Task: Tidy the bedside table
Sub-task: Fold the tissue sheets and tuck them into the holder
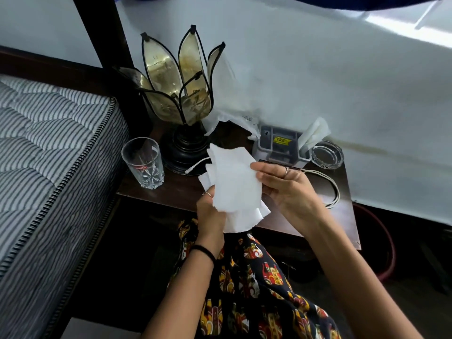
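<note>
While I watched through the head camera, both hands were up over the front edge of the bedside table (151, 195), working a small stack of white tissues (234, 182). My left hand (210, 214) was closed around the lower edge of the tissues from beneath, and my right hand (288, 184) pinched their right side, fingers laid across the top sheet. The stack was fanned and hung in the air above the dark wooden top, touching nothing but the hands.

On the table itself I saw a clear drinking glass (144, 162) standing upright near the left edge, beside the striped mattress (49, 143). Behind it stood a petal-shaped lamp (181, 94) on a dark round base, with a thin white cable (198, 165) lying at its foot. A grey plastic organiser (278, 143) sat against the wall, more tissue (315, 133) sticking up from its right compartment. Just to its right was a glass ashtray (327, 152). A looped white cord (330, 187) lay on the right part of the top, partly hidden behind my right hand.
</note>
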